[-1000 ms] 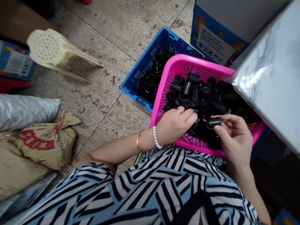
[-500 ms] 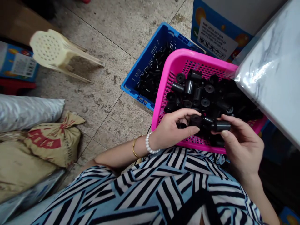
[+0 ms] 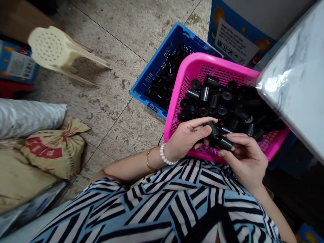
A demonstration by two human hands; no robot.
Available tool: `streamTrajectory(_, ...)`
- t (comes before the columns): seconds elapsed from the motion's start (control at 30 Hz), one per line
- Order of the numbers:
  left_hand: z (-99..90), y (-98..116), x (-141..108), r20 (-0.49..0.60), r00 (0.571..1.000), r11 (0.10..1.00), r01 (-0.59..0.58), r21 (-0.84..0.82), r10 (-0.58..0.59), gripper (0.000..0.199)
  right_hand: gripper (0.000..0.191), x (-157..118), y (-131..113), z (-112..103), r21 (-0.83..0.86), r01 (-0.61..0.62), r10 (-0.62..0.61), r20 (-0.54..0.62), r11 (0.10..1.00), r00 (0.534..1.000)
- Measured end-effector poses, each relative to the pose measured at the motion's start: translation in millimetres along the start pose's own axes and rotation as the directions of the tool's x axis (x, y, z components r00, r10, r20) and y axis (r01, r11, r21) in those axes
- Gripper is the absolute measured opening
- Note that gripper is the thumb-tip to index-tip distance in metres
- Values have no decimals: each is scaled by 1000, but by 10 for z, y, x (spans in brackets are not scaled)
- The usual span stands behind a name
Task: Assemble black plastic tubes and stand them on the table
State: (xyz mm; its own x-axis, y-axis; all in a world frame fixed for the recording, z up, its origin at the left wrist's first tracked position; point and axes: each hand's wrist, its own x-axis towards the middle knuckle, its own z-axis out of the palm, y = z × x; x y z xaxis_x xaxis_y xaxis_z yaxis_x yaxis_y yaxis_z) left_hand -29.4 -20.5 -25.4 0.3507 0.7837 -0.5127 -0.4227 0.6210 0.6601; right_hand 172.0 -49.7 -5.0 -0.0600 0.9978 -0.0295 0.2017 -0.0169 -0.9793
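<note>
A pink plastic basket full of black cylindrical plastic parts sits close against my body. Over its near side, my left hand pinches one black cylindrical part between thumb and fingers. My right hand grips another black cylindrical part by its right end. The two held parts are close together at an angle; I cannot tell whether they touch or are joined. My left fingertips below the part are partly hidden.
Behind the basket stands a blue crate holding smaller black pieces. A marble-patterned table corner overhangs the basket's right side. A printed carton is at the back, a cream stool and tied sacks at left.
My right hand has moved left and slightly down, bringing its part close to the one in my left hand. The left hand's part has tilted, and its thumb now presses on it.
</note>
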Motion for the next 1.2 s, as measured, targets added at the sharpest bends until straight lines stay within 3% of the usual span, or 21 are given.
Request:
streamTrajectory(0.1,-2,0,-27,-1,1000,995,17,93,-17,42,40,-1,25,21,-5,3,-3,-10,1000,1000)
streamTrajectory(0.2,-10,-2,-62,59,997,954,-70,290,55,40,43,-22,61,13,-44,-9,11,39,999,999)
streamTrajectory(0.33,-46,-21,-76,187,950,720,-312,620,250,41,42,-43,66,-24,-159,28,-7,132,987,991)
streamTrajectory(0.4,-69,-4,-86,259,934,637,-357,683,246,48,38,-47,46,-57,-172,-2,33,177,985,984)
streamTrajectory(0.47,-87,40,-112,259,934,620,-358,698,247,60,39,-52,31,-98,-166,-78,103,149,983,984)
streamTrajectory(0.53,-97,87,-146,213,919,586,-377,717,331,83,41,-60,35,-132,-190,-147,166,86,971,982)
streamTrajectory(0.6,-99,107,-168,220,885,543,-430,721,409,93,37,-67,46,-144,-217,-199,223,95,956,970)
streamTrajectory(0.73,-98,49,-131,381,860,522,-509,684,338,65,28,-35,10,-120,-135,-213,242,263,968,934)
streamTrajectory(0.83,-102,20,-101,454,832,514,-555,654,320,34,10,76,-53,-98,-209,7,66,342,978,937)
streamTrajectory(0.9,-114,32,-119,441,825,514,-565,645,354,26,5,195,-54,-64,-356,228,-101,342,906,934)
streamTrajectory(1.0,-150,64,-194,400,832,566,-555,610,386,32,11,406,25,29,-652,465,-290,365,599,885)
streamTrajectory(1.07,-184,76,-252,317,839,649,-543,533,442,36,17,527,83,70,-748,536,-289,453,392,843)
streamTrajectory(1.1,-203,77,-277,251,839,687,-540,485,483,38,19,568,99,67,-766,549,-267,482,334,834)
streamTrajectory(1.2,-270,64,-324,84,811,731,-561,387,578,47,20,588,97,-57,-812,486,-224,433,323,873)
